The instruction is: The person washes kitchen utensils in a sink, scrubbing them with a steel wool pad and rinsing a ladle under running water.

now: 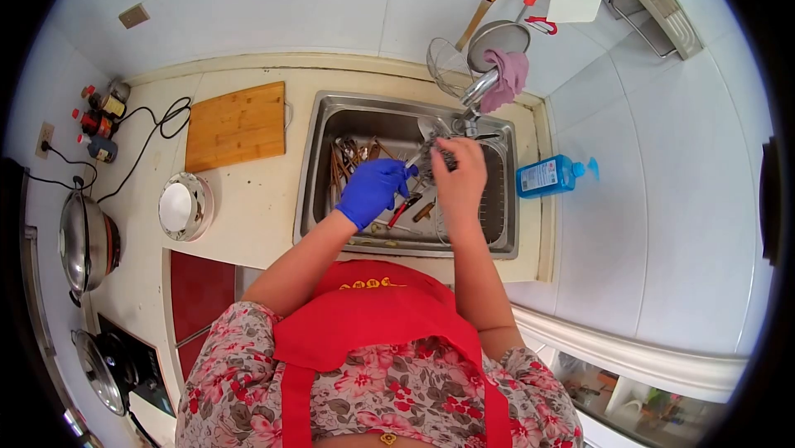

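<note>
My left hand (374,190), in a blue glove, is closed round the handle of a metal spoon (428,127) over the steel sink (305,208). Bare and bent at the fingers, my right hand (460,173) presses a grey metal scrubber (431,152) near the spoon's head. Chopsticks and cutlery (354,152) lie in the left part of the sink. Below my hands are a red-handled tool (399,214) and a brown-handled one (423,212). A wire rack (494,199) stands in the sink's right side.
Behind the sink is a faucet (480,88) with a pink cloth (507,80) on it. A blue soap bottle (545,176) is at the right. To the left are a cutting board (235,127), stacked bowls (184,206) and a lidded pan (76,241). Strainers (497,44) hang above.
</note>
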`<state>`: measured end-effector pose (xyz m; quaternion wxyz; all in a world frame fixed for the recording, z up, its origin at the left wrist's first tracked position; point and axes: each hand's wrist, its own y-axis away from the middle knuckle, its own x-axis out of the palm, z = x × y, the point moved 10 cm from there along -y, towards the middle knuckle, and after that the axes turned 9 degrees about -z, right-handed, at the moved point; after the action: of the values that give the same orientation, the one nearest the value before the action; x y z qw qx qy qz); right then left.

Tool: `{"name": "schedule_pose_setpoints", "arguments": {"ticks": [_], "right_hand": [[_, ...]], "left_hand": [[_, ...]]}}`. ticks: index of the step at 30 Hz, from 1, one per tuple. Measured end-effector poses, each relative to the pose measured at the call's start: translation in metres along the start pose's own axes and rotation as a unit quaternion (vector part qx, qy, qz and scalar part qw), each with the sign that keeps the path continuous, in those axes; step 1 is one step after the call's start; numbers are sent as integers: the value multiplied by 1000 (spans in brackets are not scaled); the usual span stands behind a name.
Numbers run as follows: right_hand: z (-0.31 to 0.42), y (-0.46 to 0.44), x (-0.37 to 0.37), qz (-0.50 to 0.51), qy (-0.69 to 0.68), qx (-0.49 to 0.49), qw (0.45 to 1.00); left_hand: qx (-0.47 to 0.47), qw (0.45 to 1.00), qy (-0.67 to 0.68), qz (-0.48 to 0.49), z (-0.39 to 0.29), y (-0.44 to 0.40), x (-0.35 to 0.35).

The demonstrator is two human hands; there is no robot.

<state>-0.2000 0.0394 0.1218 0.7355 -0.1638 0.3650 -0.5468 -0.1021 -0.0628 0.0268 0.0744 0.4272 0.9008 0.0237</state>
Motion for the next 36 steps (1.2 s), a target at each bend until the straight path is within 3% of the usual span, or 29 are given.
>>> {"name": "schedule_pose_setpoints", "arguments": {"ticks": [1, 2, 4, 7, 10, 14, 16, 20, 22, 26, 28, 31, 35, 36], "right_hand": [[7, 7, 8, 19, 40, -41, 998], [16, 15, 16, 38, 80, -81, 993], [20, 17, 21, 48, 74, -63, 994], [17, 10, 16, 39, 86, -48, 994], [27, 15, 16, 17, 133, -108, 985], [27, 18, 21, 30, 137, -124, 982], [26, 12, 17, 20, 134, -119, 984], [26, 24, 25, 52, 130, -117, 983], [24, 17, 16, 23, 160, -126, 979], [17, 2, 8, -1, 100, -96, 990], [27, 5, 18, 58, 95, -126, 986], [9, -11, 16, 45, 87, -87, 991], [13, 2, 22, 67, 112, -111, 985], [12, 3, 24, 78, 112, -118, 984]], "left_hand": [[96, 993, -49, -38, -12, 1, -4], [97, 993, -49, -38, -6, 0, -3], [148, 979, -129, -52, -8, -2, -6], [200, 970, -100, -95, -14, 6, -6], [136, 970, -183, -79, -14, 4, -3], [188, 955, -199, -110, -19, 6, -6], [69, 988, -106, -87, -12, 7, -5], [146, 967, -185, -98, -10, 2, -5], [25, 993, -93, -64, -2, 6, -3], [49, 995, 4, -86, 2, 6, -5], [67, 983, -143, -91, -12, 12, -7], [91, 983, -129, -91, -16, 18, -6], [63, 987, -112, -101, -8, 14, -9], [102, 971, -191, -100, -11, 14, -8]]}}
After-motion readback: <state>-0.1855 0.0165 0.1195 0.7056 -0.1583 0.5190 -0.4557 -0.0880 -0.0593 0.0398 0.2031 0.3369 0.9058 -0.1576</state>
